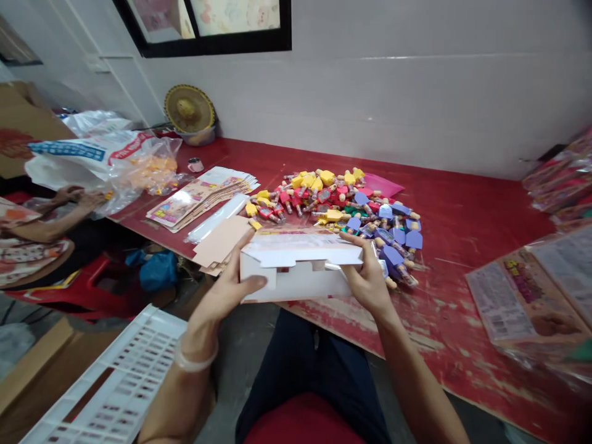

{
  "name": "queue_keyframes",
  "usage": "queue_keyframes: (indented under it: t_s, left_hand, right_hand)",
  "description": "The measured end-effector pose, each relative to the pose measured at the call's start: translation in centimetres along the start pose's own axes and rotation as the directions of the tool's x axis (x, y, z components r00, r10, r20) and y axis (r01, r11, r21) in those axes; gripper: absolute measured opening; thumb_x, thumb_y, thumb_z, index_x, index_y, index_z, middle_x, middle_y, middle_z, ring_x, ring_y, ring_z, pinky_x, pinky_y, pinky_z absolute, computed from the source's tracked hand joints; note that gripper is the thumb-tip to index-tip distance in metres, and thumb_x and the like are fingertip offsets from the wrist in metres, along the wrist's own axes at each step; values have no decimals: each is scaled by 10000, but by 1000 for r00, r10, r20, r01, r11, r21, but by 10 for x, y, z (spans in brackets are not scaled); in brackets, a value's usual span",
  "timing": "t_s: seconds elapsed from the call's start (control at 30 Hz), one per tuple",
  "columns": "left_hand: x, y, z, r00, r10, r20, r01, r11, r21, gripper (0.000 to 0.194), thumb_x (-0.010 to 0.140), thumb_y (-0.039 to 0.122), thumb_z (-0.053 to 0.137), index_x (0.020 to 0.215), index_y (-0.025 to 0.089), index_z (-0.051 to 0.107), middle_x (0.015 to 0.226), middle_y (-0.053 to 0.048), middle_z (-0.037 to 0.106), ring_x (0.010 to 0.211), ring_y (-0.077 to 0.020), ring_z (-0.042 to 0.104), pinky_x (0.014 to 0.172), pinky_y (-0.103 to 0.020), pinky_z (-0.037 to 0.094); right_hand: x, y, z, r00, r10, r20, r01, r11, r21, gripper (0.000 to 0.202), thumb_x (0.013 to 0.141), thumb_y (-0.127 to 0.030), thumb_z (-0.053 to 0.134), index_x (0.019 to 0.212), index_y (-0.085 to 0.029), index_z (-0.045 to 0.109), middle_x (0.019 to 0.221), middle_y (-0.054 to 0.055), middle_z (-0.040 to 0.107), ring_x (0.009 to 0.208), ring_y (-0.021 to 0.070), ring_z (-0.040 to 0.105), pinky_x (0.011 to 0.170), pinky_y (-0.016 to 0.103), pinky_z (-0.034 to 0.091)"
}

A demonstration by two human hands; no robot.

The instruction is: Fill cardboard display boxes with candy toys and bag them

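Observation:
Between my two hands, above the table's front edge, is a white folded cardboard box (pixel 305 280) with a printed far side. My left hand (pixel 231 283) grips its left end, thumb on the near face. At the other end, my right hand (pixel 367 277) holds the box's right corner. Just beyond the box lies a heap of small toy-like pieces with yellow, red and purple (pixel 393 253) heads and clear stems. Blank pinkish cards (pixel 219 243) lie by my left hand, beside a flat clear plastic bundle (pixel 219 217).
A stack of printed cards (pixel 185 200) is on the red table (pixel 462 246) at left. Wrapped printed packages (pixel 531 296) stand at right. A co-worker's hands (pixel 81 198) are near plastic bags (pixel 102 154). A white crate (pixel 115 382) is at lower left.

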State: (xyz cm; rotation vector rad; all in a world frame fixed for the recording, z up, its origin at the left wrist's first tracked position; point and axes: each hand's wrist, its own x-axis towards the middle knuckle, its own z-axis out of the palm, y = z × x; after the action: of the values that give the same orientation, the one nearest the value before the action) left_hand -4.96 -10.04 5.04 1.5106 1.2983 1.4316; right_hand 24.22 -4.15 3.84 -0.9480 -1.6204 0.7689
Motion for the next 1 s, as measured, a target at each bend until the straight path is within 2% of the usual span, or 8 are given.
queue_keyframes:
  t_s: [0.13, 0.23, 0.33, 0.4, 0.53, 0.63, 0.87, 1.0]
  left_hand:
    - [-1, -17, 27, 980, 61, -190, -56, 998, 32, 537, 826, 410, 763, 1284, 247, 535, 1587, -110, 439, 1505, -300, 359, 1260, -504, 238]
    - [-7, -19, 28, 987, 59, -148, -62, 998, -12, 582, 803, 457, 777, 1288, 245, 538, 1593, -120, 426, 1520, -314, 326, 1259, -504, 234]
    - [-8, -18, 15, 1000, -3, -24, -2, 980, -198, 817, 769, 682, 705, 1416, 232, 488, 1555, -145, 467, 1475, -370, 391, 1210, -529, 339]
    - [-7, -17, 9, 1000, -5, 16, 8, 980, -196, 890, 736, 712, 717, 1445, 238, 462, 1551, -144, 470, 1454, -377, 420, 1198, -539, 359]
    - [-4, -13, 12, 990, 77, -121, -69, 995, 65, 608, 758, 451, 825, 1250, 257, 524, 1581, -121, 433, 1493, -312, 374, 1233, -533, 286]
    - [-1, -11, 20, 975, 125, -186, -106, 988, 109, 474, 797, 385, 805, 1156, 248, 528, 1512, -121, 511, 1451, -286, 441, 1218, -535, 305]
    - [-1, -9, 27, 954, 172, -247, -141, 980, 137, 453, 772, 362, 833, 1110, 234, 560, 1391, -106, 612, 1359, -274, 540, 1189, -515, 356]
    - [-4, -4, 26, 965, 146, -217, -137, 989, 57, 570, 726, 408, 868, 1201, 247, 595, 1477, -95, 560, 1429, -290, 472, 1227, -502, 323]
  right_hand:
    - [-4, -3, -4, 996, 20, 87, -30, 993, 115, 752, 937, -822, 275, 1319, -262, 598, 1516, 96, 511, 1429, 299, 442, 1192, 480, 343]
    - [1, -4, -9, 995, 82, 64, -88, 991, 98, 659, 907, -802, 446, 1195, -241, 638, 1495, 110, 538, 1430, 318, 442, 1186, 499, 348]
    - [6, -8, -13, 974, 123, 192, -133, 990, 39, 627, 833, -686, 687, 1273, -248, 601, 1491, 104, 547, 1385, 308, 500, 1130, 466, 429]
    - [6, -9, -12, 972, 101, 214, -92, 994, -52, 633, 808, -592, 760, 1313, -251, 587, 1472, 95, 567, 1353, 293, 536, 1107, 438, 459]
    - [1, -7, 1, 999, -32, 42, 40, 973, -228, 443, 857, -484, 741, 1197, -218, 644, 1337, 106, 666, 1280, 284, 602, 1098, 434, 475]
    - [-1, -2, 10, 994, -101, -44, 85, 957, -278, 388, 881, -461, 721, 1169, -211, 646, 1260, 105, 706, 1215, 279, 649, 1063, 437, 509]
    - [0, -4, 6, 994, -105, -19, 96, 956, -276, 379, 875, -405, 737, 1189, -221, 631, 1293, 104, 689, 1238, 280, 636, 1076, 451, 504]
    - [-2, -13, -2, 994, -113, 5, 112, 979, -172, 359, 871, -343, 748, 1190, -231, 627, 1353, 115, 653, 1299, 275, 593, 1111, 466, 467]
